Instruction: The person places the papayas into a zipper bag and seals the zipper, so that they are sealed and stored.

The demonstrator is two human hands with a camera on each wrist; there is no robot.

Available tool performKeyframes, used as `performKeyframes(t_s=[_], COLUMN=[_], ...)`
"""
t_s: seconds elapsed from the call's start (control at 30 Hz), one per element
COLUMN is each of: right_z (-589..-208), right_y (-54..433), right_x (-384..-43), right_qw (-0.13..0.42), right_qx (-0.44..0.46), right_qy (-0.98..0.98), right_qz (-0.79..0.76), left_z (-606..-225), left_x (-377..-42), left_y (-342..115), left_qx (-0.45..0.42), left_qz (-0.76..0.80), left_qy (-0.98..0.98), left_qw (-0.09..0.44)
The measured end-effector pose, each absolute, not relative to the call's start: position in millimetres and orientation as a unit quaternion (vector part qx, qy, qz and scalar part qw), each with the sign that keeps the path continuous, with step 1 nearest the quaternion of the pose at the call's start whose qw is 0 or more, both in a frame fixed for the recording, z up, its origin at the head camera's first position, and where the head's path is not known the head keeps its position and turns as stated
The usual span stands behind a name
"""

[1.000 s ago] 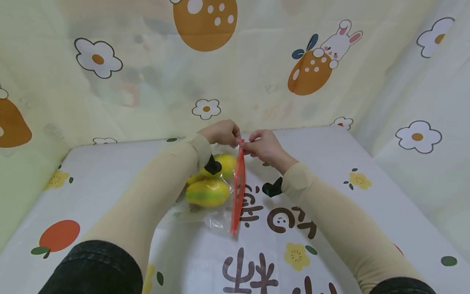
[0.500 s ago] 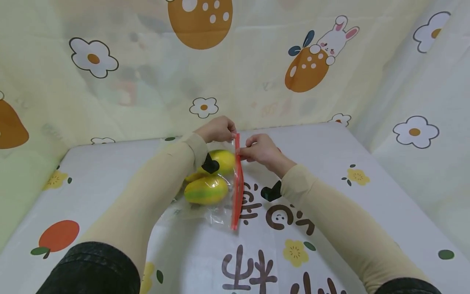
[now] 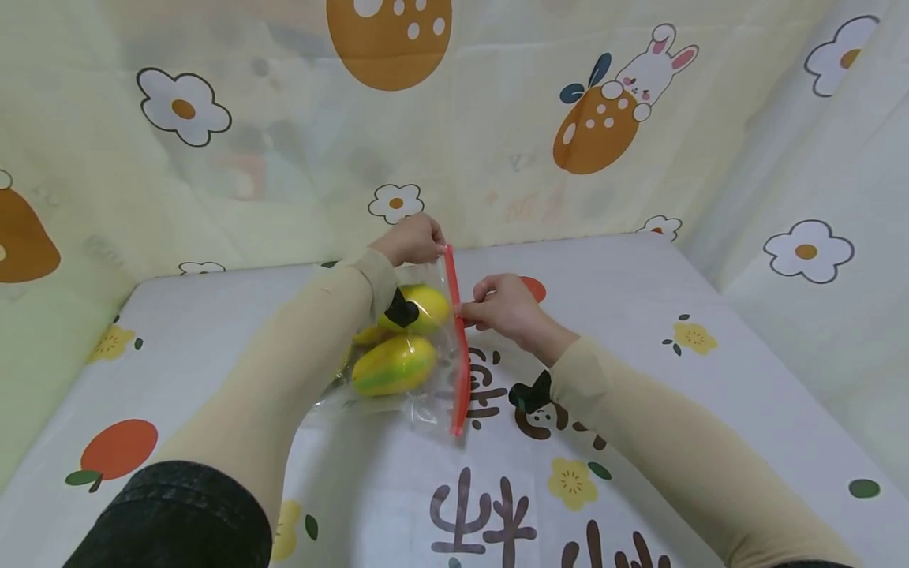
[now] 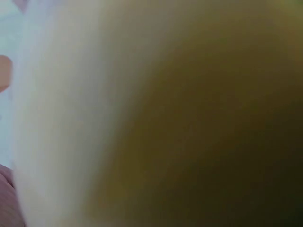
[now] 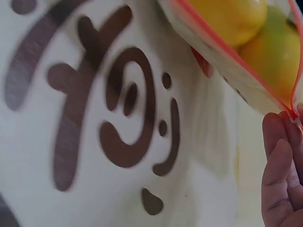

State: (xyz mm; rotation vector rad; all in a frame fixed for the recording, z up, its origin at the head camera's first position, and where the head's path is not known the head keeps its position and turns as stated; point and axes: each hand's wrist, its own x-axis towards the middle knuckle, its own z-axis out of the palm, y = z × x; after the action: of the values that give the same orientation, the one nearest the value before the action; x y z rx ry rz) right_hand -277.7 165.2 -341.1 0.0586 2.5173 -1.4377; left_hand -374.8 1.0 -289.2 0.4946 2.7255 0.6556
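Lying on the printed tablecloth [image 3: 398, 505] near the middle of the table, a clear zip bag [image 3: 419, 386] holds yellow-green mangoes [image 3: 393, 364]; its red zip strip [image 3: 458, 347] runs along the right edge of the bag, from the far corner down to the near corner, which touches the cloth. The left hand [image 3: 412, 239] pinches the far top corner of the bag at the end of the red strip, with the fingers curled on it; the right hand [image 3: 503, 304] pinches the strip a little lower, thumb and fingers closed on the plastic. In the right wrist view the fingertips [image 5: 279, 142] meet the red edge, and the mangoes are seen behind the plastic, above brown characters printed on the cloth; the left wrist view is only a blur and tells nothing. Both arms wear beige sleeves [image 3: 284, 394]; behind the table hangs a pale curtain [image 3: 497, 158] with flowers, a rabbit and orange shapes.
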Motion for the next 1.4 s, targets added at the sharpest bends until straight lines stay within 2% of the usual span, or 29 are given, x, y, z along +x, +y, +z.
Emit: performKeyframes(t_s=[0.4,1.07,1.4], right_z=[-349,-364,-372], right_y=[175,192,195], right_x=[-239,-170,-162], right_qw=[0.145,0.201,0.228], right_qx=[0.012,-0.035,-0.030], right_qy=[0.846,0.824,0.820], right_qz=[-0.512,-0.529,-0.525], left_z=[-289,-284,-287], left_x=[-379,-374,-366], left_y=[1,3,4], left_qx=[0.185,0.177,0.190], left_qz=[0.216,0.228,0.220], left_qy=[0.951,0.950,0.947], left_qw=[0.123,0.122,0.137])
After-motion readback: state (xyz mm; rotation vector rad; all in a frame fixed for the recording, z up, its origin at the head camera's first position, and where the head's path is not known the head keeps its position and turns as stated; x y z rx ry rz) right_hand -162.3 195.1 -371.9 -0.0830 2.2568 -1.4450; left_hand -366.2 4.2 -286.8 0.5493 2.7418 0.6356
